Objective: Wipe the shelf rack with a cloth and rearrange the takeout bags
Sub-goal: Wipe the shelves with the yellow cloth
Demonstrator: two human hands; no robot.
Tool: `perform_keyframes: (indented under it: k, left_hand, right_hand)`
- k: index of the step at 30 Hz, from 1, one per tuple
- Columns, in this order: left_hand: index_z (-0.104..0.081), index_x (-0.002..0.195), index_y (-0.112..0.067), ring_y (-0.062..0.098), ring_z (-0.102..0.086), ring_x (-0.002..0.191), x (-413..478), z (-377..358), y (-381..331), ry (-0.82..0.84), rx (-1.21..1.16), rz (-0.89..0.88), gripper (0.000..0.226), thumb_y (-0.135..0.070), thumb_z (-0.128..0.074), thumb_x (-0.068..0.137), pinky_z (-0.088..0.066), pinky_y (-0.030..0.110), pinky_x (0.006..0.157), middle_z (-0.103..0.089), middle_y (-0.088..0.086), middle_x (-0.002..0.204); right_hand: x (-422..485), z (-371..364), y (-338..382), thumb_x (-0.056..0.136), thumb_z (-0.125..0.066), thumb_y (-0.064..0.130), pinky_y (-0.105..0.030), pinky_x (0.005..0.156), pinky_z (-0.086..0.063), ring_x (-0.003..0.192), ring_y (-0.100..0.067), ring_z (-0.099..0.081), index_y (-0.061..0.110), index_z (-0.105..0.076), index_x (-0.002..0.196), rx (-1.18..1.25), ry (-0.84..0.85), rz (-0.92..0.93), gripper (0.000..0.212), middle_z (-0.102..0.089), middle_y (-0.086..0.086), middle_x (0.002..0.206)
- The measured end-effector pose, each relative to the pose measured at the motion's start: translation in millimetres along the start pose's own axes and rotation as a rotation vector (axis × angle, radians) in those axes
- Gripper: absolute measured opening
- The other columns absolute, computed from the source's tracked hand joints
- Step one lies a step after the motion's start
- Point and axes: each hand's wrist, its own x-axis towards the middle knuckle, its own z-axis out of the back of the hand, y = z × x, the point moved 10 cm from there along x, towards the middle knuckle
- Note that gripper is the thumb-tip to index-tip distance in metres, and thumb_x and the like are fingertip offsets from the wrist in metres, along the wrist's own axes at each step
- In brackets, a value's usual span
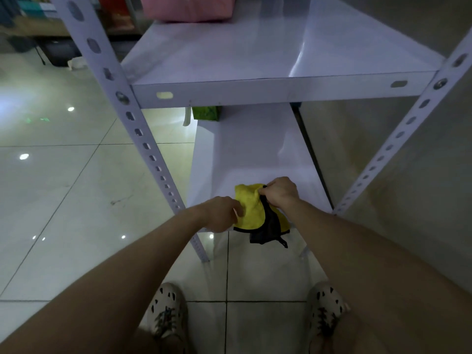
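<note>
Both hands hold a yellow cloth (249,209) (dark on its other side) over the near edge of the lower shelf (250,154). The left hand (222,215) pinches its left edge; the right hand (281,191) grips the top. A pink bag (187,7) sits on the upper shelf (255,49), far end.

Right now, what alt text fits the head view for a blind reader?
The left hand and right hand grip a yellow cloth with dark trim over the front of the lower shelf of a white rack. A pink bag sits at the back of the upper shelf, a green item at the back of the lower one.
</note>
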Motion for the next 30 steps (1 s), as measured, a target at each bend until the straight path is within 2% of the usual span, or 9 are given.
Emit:
perform_keyframes:
  k: [2, 5, 8, 15, 20, 22, 24, 27, 30]
  left_hand:
    - [-0.063, 0.141, -0.017, 0.027, -0.065, 0.125, -6.8, 1.6, 6.5, -0.012, -0.010, 0.005, 0.038, -0.006, -0.059, 0.105, -0.051, 0.038, 0.108, -0.068, 0.008, 0.139]
    - [-0.064, 0.140, -0.016, 0.027, -0.066, 0.124, -17.5, 6.2, 20.5, -0.038, -0.010, 0.032, 0.038, -0.006, -0.058, 0.104, -0.051, 0.039, 0.108, -0.069, 0.008, 0.137]
    - [-0.064, 0.140, -0.018, 0.028, -0.064, 0.124, -26.8, 12.2, 30.0, -0.056, 0.014, 0.059, 0.039, -0.007, -0.057, 0.103, -0.050, 0.039, 0.108, -0.068, 0.008, 0.137]
    - [-0.066, 0.131, -0.014, 0.021, -0.080, 0.087, -49.4, 30.0, 34.6, -0.082, -0.084, 0.110, 0.031, -0.005, -0.065, 0.101, -0.065, 0.036, 0.088, -0.079, 0.006, 0.115]
    - [-0.065, 0.122, -0.014, 0.013, -0.080, 0.067, -71.0, 45.0, 26.9, -0.208, -0.257, 0.098, 0.021, -0.003, -0.060, 0.105, -0.064, 0.025, 0.065, -0.081, 0.005, 0.104]
    - [-0.064, 0.121, -0.015, 0.016, -0.081, 0.069, -79.1, 42.8, 24.7, -0.242, -0.261, 0.101, 0.020, -0.004, -0.060, 0.104, -0.066, 0.029, 0.068, -0.082, 0.004, 0.101]
    - [-0.063, 0.121, -0.014, 0.021, -0.081, 0.071, -89.1, 40.3, 24.2, -0.288, -0.270, 0.113, 0.022, -0.003, -0.060, 0.102, -0.067, 0.034, 0.071, -0.081, 0.004, 0.102]
    - [-0.061, 0.124, -0.015, 0.024, -0.078, 0.076, -107.2, 34.4, 26.8, -0.335, -0.274, 0.139, 0.029, -0.004, -0.068, 0.097, -0.067, 0.041, 0.076, -0.076, 0.004, 0.110]
    - [-0.059, 0.131, -0.019, 0.019, -0.073, 0.094, -128.4, 18.7, 30.6, -0.301, -0.276, 0.144, 0.052, -0.017, -0.088, 0.088, -0.064, 0.035, 0.081, -0.071, 0.000, 0.120]
  right_hand:
    - [-1.8, 0.1, 4.2, 0.085, -0.079, 0.026, -0.030, 0.078, -0.058, 0.101, -0.028, -0.071, 0.008, -0.076, 0.108, -0.021, -0.036, -0.005, 0.029, -0.076, -0.010, 0.112]
    - [-10.0, 6.1, 19.9, 0.091, -0.071, 0.017, -0.036, 0.091, -0.061, 0.108, -0.030, -0.070, 0.008, -0.075, 0.112, -0.084, -0.115, 0.068, 0.023, -0.074, -0.011, 0.117]
    - [-22.9, 17.0, 39.5, 0.095, -0.063, 0.013, -0.035, 0.088, -0.059, 0.108, -0.029, -0.068, 0.009, -0.071, 0.115, -0.130, -0.153, 0.158, 0.022, -0.071, -0.010, 0.118]
    - [-86.4, 69.1, 85.1, 0.095, -0.070, 0.016, -0.025, 0.069, -0.047, 0.094, -0.019, -0.065, 0.018, -0.069, 0.100, -0.175, -0.041, 0.470, 0.006, -0.067, 0.002, 0.096]
    - [-170.5, 108.2, 106.8, 0.096, -0.073, 0.016, -0.025, 0.071, -0.044, 0.090, -0.007, -0.064, 0.031, -0.065, 0.094, -0.282, 0.045, 0.794, 0.016, -0.068, 0.009, 0.094]
    - [-198.9, 129.9, 111.3, 0.097, -0.071, 0.014, -0.017, 0.070, -0.040, 0.083, 0.000, -0.058, 0.023, -0.066, 0.099, -0.313, -0.008, 0.879, 0.011, -0.067, 0.007, 0.095]
    - [-223.3, 153.5, 111.2, 0.098, -0.070, 0.012, -0.014, 0.071, -0.040, 0.083, -0.004, -0.054, 0.019, -0.065, 0.102, -0.331, -0.104, 0.938, 0.009, -0.064, 0.003, 0.099]
    - [-255.0, 179.1, 105.8, 0.098, -0.069, 0.011, -0.038, 0.078, -0.052, 0.091, -0.018, -0.060, 0.017, -0.066, 0.103, -0.322, -0.280, 0.992, 0.008, -0.065, 0.000, 0.101]
    - [-273.9, 187.2, 104.1, 0.098, -0.065, 0.011, -0.043, 0.083, -0.051, 0.096, -0.022, -0.061, 0.014, -0.066, 0.105, -0.278, -0.379, 0.984, 0.007, -0.066, -0.001, 0.103]
